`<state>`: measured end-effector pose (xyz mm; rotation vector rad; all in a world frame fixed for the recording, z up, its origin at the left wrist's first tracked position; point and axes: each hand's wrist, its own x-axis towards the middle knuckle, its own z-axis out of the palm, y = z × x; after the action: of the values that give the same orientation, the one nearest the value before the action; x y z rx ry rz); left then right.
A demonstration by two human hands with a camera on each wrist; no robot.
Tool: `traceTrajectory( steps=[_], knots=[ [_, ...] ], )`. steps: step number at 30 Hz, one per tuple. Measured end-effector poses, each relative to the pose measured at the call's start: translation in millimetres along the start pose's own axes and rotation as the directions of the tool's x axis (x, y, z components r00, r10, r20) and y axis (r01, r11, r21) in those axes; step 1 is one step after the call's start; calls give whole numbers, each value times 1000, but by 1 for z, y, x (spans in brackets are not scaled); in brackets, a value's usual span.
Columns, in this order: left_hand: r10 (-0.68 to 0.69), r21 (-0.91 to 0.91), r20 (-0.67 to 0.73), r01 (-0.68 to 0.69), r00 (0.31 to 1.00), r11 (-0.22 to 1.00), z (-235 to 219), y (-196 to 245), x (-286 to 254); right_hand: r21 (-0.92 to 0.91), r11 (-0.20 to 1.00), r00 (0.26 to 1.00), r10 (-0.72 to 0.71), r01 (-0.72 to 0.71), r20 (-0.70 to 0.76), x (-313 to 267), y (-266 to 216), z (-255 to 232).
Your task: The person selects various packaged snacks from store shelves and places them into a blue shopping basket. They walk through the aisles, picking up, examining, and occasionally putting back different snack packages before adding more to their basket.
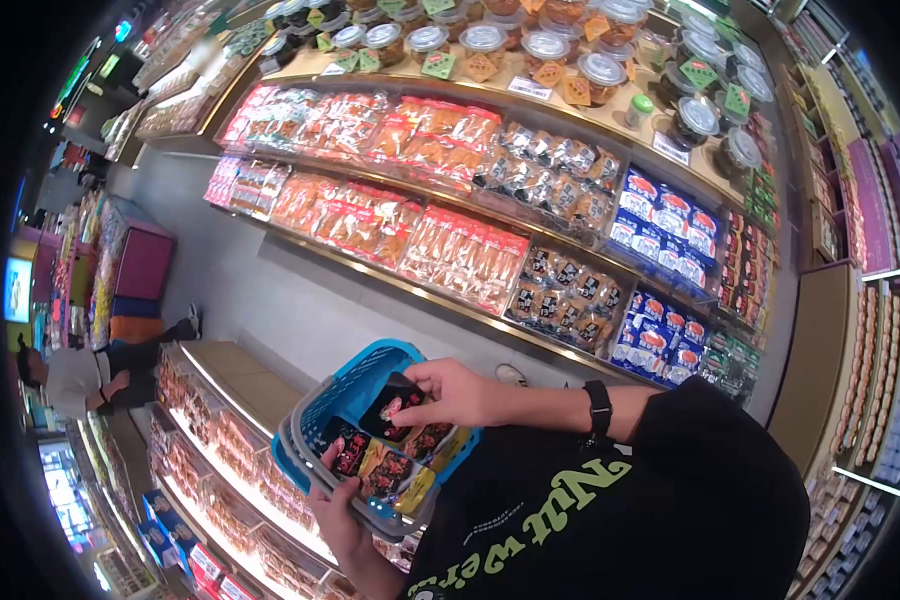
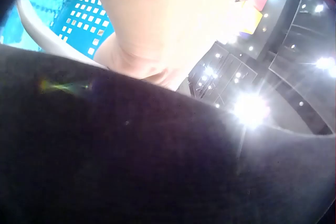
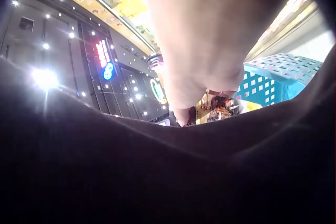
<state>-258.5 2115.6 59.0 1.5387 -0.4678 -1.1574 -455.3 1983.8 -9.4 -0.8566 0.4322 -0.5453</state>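
A blue plastic shopping basket [image 1: 378, 352] with grey handles is in front of my body in the head view. My left hand [image 1: 336, 512] grips it at the near left side, where the pale handle [image 2: 48, 36] runs to the hand in the left wrist view. Its fingertips lie over the rim, right by a black packet with red lettering [image 1: 350, 450]. My right hand [image 1: 457, 392] reaches in from the right and pinches a black snack packet [image 1: 380, 408]. Under it, several black and yellow food packets [image 1: 388, 470] fill the basket.
Tiered shelves of bagged snacks [image 1: 460, 250] stand ahead, with lidded tubs [image 1: 545, 45] on top. A lit snack shelf [image 1: 235, 450] runs close by on the left. Another person [image 1: 80, 380] is at the far left. Grey floor [image 1: 300, 275] lies between the shelves.
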Motion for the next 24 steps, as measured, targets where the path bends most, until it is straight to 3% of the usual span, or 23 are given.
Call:
traceTrajectory(
  steps=[3, 5, 7, 9, 11, 12, 14, 15, 17, 21, 24],
  knots=[
    [-3, 2, 37, 3, 999, 1000, 5, 15, 19, 106, 990, 995, -95, 94, 3, 27, 5, 9],
    [27, -69, 14, -26, 1000, 997, -5, 12, 35, 92, 995, 999, -40, 38, 18, 47, 8, 17],
    [-14, -51, 41, 16, 999, 999, -19, 22, 50, 345, 935, 994, 52, -83, 97, 68, 2, 33],
    [-17, -52, 33, 19, 999, 998, -37, 32, 66, 270, 959, 984, 44, -90, 173, 99, 7, 45],
    [-12, -41, 14, 13, 1000, 999, -57, 38, 79, 123, 992, 997, -22, 12, 74, 127, 8, 60],
    [-2, -55, 9, 2, 1000, 998, -60, 46, 83, 106, 994, 991, -19, 5, 136, 143, 4, 66],
    [11, -25, -15, -12, 1000, 1000, -85, 51, 95, -36, 984, 976, 179, -176, 124, 170, 0, 81],
    [20, -48, -6, -21, 1000, 999, -96, 54, 100, -55, 982, 970, 186, -180, 155, 185, 1, 90],
    [62, -83, -27, -64, 998, 995, -112, 66, 110, 80, 977, 965, 179, -197, 191, 211, 8, 109],
    [65, -50, -78, -69, 995, 996, -151, 75, 130, -59, 980, 962, 196, -188, 188, 263, 21, 135],
    [70, -140, -80, -81, 994, 987, -172, 77, 147, -68, 965, 946, 262, -253, 189, 295, 29, 150]
  ],
)
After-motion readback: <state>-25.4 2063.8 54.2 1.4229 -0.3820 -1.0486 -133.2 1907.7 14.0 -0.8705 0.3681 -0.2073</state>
